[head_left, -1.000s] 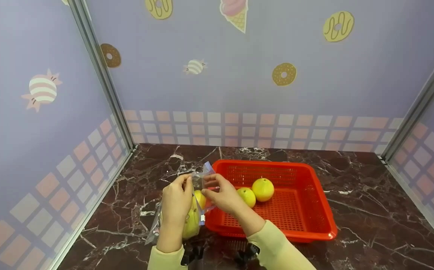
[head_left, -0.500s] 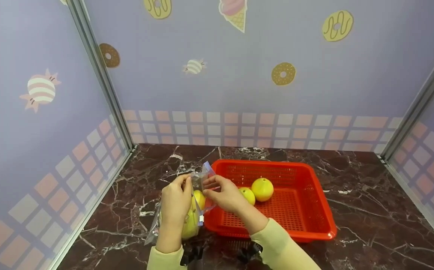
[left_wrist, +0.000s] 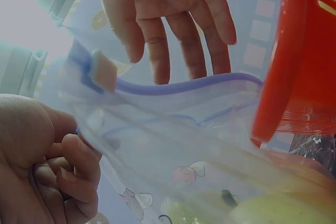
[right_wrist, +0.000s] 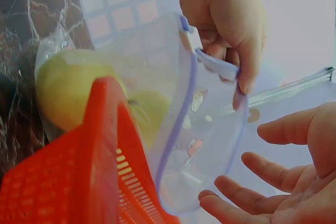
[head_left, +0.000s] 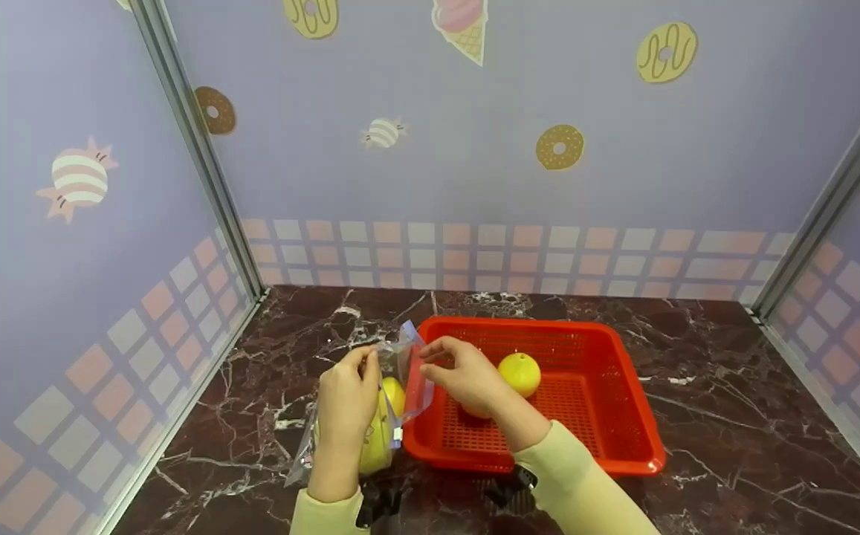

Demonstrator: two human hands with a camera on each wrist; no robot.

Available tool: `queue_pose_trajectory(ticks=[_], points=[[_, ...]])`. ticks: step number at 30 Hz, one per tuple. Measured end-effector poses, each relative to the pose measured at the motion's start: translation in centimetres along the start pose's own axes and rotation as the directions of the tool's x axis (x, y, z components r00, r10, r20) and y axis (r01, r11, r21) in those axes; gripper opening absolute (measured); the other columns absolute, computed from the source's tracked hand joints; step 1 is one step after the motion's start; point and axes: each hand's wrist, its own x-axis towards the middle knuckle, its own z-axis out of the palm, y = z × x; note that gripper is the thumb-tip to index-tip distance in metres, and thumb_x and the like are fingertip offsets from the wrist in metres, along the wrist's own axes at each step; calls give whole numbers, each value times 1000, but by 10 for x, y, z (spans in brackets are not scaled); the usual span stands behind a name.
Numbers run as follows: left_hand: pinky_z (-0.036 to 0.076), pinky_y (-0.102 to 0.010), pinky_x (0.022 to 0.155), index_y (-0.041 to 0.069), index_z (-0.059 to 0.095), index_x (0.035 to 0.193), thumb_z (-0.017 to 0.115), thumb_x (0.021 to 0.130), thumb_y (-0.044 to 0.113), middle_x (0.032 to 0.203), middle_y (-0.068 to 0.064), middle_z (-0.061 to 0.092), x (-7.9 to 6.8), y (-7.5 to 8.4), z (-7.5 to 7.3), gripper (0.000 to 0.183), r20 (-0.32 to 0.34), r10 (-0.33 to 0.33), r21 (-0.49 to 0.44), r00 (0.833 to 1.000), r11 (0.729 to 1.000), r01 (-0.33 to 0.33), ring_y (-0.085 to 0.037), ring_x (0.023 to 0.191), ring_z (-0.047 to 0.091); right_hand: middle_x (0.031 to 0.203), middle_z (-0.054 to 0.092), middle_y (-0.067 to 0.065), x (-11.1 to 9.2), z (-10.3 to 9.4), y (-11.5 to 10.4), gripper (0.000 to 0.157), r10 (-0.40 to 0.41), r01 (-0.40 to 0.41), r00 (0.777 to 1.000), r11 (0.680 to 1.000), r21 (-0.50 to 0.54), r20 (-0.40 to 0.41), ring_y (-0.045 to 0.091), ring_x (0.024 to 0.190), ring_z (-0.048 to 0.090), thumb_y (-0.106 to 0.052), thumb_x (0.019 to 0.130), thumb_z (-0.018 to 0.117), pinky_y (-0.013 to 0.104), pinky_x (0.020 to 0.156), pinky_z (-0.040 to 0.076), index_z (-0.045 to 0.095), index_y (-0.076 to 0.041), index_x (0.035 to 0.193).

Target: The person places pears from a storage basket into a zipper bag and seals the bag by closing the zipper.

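On the dark, white-veined bench (head_left: 742, 394) stands a red plastic basket (head_left: 563, 435), rectangular with rounded corners, slotted walls and a fine grid for a floor. Just beside its left rim is a clear plastic bag (right_wrist: 210, 135), thin and limp, with small cartoon figures printed on it; a lilac zip strip (left_wrist: 184, 86) edges its gaping mouth, and a pale, blocky slider (left_wrist: 104, 71) sits on the strip. Low in the bag lie at least 2 yellow, smooth-skinned fruits: a larger fruit (right_wrist: 76, 87) and a smaller fruit (right_wrist: 149, 114), the film wrinkling around them. Within the basket rests a round yellow fruit (head_left: 519, 374) with a small stem nub; the edge of another peeks out beneath the right hand (head_left: 467, 375), mostly hidden.

The left hand (head_left: 346, 405) pinches the bag's edge between thumb and fingers, the other fingers curled in. At the far side of the mouth, the right hand has its fingers spread, gently bent and gripping nothing; the tips are very near the zip strip, though whether they touch it I cannot tell.
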Motion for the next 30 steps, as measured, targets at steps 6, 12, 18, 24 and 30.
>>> queue_pose_trajectory(ticks=[6, 12, 18, 24, 30], points=[[46, -35, 58, 0, 78, 101, 65, 97, 8, 69, -9, 67, 0, -1, 0, 16, -11, 9, -4, 1000, 1000, -9, -17, 59, 50, 120, 71, 14, 3, -11, 2, 21, 3, -4, 1000, 999, -35, -23, 30, 111, 68, -17, 98, 67, 46, 96, 55, 68, -7, 116], [47, -37, 59, 0, 78, 102, 65, 97, 9, 71, -11, 70, -1, 0, 0, 16, -14, 14, -10, 1000, 1000, -15, -19, 59, 52, 118, 72, 12, 9, -24, 5, 20, 25, -29, 998, 997, -72, -58, 29, 109, 68, -17, 97, 68, 47, 97, 54, 68, -8, 116], [48, -39, 59, 1, 78, 101, 65, 96, 8, 71, -11, 69, 0, -1, 0, 15, -20, 15, -9, 1000, 1000, -15, -20, 60, 54, 120, 71, 11, 11, -36, 10, 20, 80, -83, 994, 996, -43, -70, 27, 106, 67, -18, 97, 68, 37, 76, 55, 68, -11, 117], [47, -38, 59, 1, 78, 101, 66, 96, 10, 70, -11, 68, 0, 0, 0, 16, -15, 8, -7, 1000, 1000, -8, -20, 59, 53, 122, 71, 13, 15, -46, 15, 21, 96, -101, 992, 993, -64, -77, 26, 102, 70, -18, 98, 67, 38, 81, 56, 67, -10, 118], [43, -34, 57, 1, 78, 103, 65, 97, 8, 68, -9, 66, 0, 0, 0, 16, -4, 4, -5, 1000, 1000, -4, -17, 58, 49, 124, 70, 15, 20, -58, 22, 26, 108, -118, 989, 987, -106, -96, 29, 104, 69, -20, 99, 67, 46, 92, 55, 66, -9, 122]])
